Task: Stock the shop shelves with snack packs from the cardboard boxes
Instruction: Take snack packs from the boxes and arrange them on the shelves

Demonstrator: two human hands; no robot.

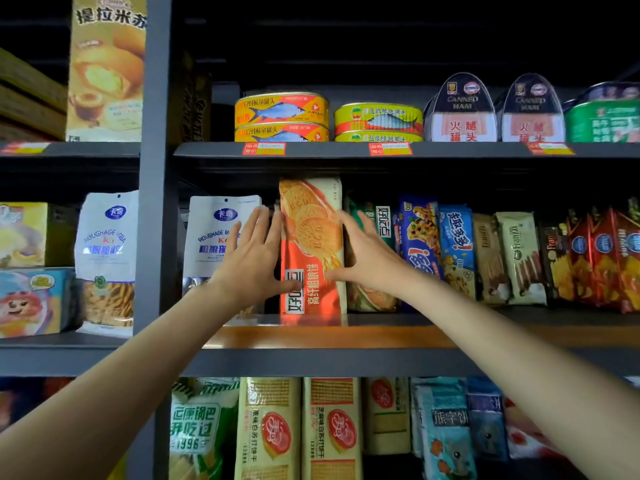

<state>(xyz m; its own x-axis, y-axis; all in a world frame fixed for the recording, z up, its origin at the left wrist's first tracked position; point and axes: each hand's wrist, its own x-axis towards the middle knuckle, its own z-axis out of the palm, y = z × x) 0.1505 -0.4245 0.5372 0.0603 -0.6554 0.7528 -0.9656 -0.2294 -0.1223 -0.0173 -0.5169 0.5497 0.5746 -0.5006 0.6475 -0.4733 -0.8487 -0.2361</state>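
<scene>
A tall orange biscuit pack (311, 237) with round biscuits printed on it stands upright on the middle shelf (346, 336). My left hand (254, 256) lies against its left side with fingers straight and the thumb touching its lower front. My right hand (363, 252) touches its right side with spread straight fingers, thumb on the front. Neither hand curls round the pack. No cardboard box is in view.
A white snack bag (211, 237) stands left of the pack; a green pack (372, 216) and blue cookie packs (420, 233) stand to the right. Fish cans (282, 116) and ham tins (464, 110) fill the upper shelf. Cracker packs (330, 427) line the lower shelf. A grey upright post (156, 168) stands on the left.
</scene>
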